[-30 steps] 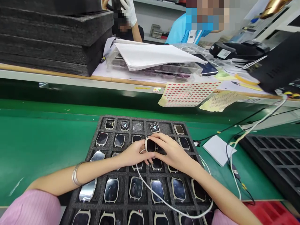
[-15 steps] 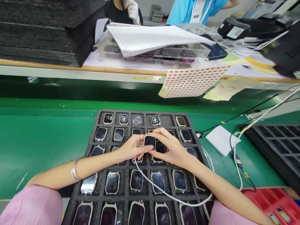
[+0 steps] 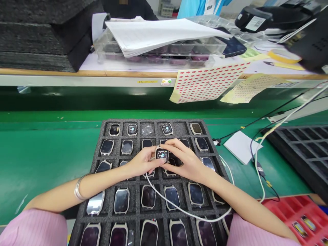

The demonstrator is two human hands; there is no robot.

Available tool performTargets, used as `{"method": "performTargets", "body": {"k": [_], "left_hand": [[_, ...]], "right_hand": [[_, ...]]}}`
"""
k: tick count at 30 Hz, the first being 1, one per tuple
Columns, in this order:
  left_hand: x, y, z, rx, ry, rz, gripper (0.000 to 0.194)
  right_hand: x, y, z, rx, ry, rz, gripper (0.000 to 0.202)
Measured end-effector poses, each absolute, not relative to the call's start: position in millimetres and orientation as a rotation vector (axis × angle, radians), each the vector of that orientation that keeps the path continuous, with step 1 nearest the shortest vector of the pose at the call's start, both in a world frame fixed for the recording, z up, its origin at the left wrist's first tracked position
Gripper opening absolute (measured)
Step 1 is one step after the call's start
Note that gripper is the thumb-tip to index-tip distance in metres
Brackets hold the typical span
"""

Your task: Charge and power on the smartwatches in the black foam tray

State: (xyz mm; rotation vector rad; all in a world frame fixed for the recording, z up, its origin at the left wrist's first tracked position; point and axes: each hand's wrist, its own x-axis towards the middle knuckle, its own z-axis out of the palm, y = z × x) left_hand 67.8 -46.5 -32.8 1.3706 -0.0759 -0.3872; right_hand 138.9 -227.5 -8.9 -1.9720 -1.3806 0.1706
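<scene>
Both of my hands meet over a dark foam tray [image 3: 181, 129] whose compartments hold several watch bodies. Between them is a small square watch [image 3: 162, 155] with its screen lit, showing a watch face. My left hand [image 3: 143, 162] grips it from the left, thumb at the lower edge of the screen. The fingers of my right hand [image 3: 187, 160] are at its top and right side. A white cable [image 3: 189, 216] runs from beneath my left hand and loops right across the tray. Whatever my left fingers hold behind the watch is hidden.
A shelf [image 3: 84, 82] crosses behind the tray, bearing papers [image 3: 164, 34], clear plastic trays and black foam blocks [image 3: 33, 37]. On the right are a white pad [image 3: 242, 147], cables, another dark tray [image 3: 304, 147] and a red tray [image 3: 287, 218]. People are partly visible behind the shelf.
The watch screen was dark and now shows a lit face. My hands keep nearly the same hold. The view has shifted slightly, and a person's gloved hand behind the shelf has left view.
</scene>
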Motion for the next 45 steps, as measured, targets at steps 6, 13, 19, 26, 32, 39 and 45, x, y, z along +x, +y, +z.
{"method": "performTargets", "body": {"k": [6,13,19,26,32,39,45], "left_hand": [[68,-51,-33,1.421,-0.099,-0.326,0.039],[69,-59,-36,1.309,-0.095,-0.386,0.04],[70,-64,-37,1.337,-0.059,-0.385,0.036],[76,-66,-48,1.384,-0.085,-0.38,0.032],[77,-62,-38,1.315,-0.051,-0.443,0.04],[76,-52,-28,1.222,-0.058,-0.484,0.046],[73,-47,-27,1.234,-0.054,-0.469,0.048]], "right_hand": [[151,-231,4,-1.956,-1.381,0.156,0.04],[230,-266,-3,-2.288,-1.115,0.011,0.04],[248,-298,0,-2.393,-1.297,0.097,0.044],[271,-319,15,-2.548,-1.279,0.226,0.035],[269,-311,25,-2.58,-1.205,0.19,0.034],[185,-257,38,-2.207,-1.242,0.189,0.04],[148,-221,17,-2.198,-1.456,0.19,0.044]]}}
